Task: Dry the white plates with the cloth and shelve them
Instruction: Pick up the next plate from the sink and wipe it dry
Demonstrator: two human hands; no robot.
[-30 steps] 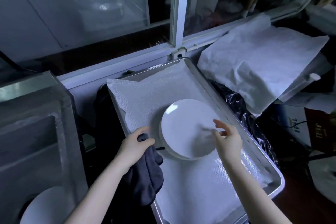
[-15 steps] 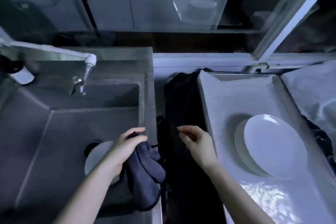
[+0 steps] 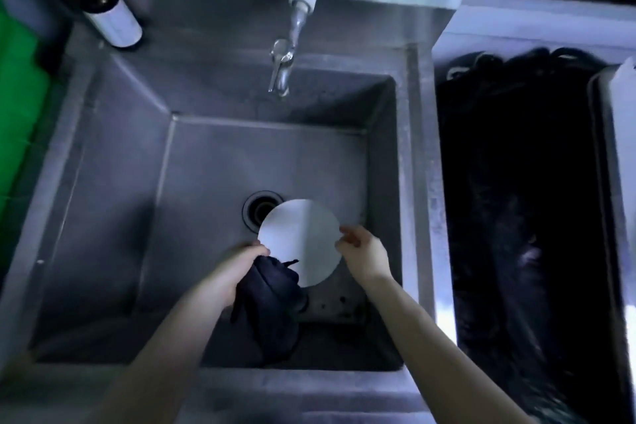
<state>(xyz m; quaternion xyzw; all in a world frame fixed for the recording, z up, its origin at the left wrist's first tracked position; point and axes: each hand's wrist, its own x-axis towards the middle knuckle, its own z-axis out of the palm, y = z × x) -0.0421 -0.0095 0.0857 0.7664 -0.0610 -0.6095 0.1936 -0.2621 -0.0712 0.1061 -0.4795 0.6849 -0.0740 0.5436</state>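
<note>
A white plate (image 3: 299, 241) lies in the bottom of the steel sink (image 3: 103, 182), partly over the drain (image 3: 258, 212). My left hand (image 3: 237, 268) grips a dark cloth (image 3: 268, 306) at the plate's near left edge; the cloth hangs down and covers a bit of the plate. My right hand (image 3: 364, 253) is at the plate's right rim, thumb and fingers spread apart and just touching the edge.
A faucet (image 3: 282, 69) hangs over the back of the sink. A bottle (image 3: 113, 21) stands at the back left corner, beside something green (image 3: 17, 113). Right of the sink lies black plastic (image 3: 516, 217), then the edge of the lined metal tray (image 3: 616, 148).
My view has swung left from the tray with its stacked plates to the sink. Both hands moved down into the sink to the plate there; the left still holds the cloth.
</note>
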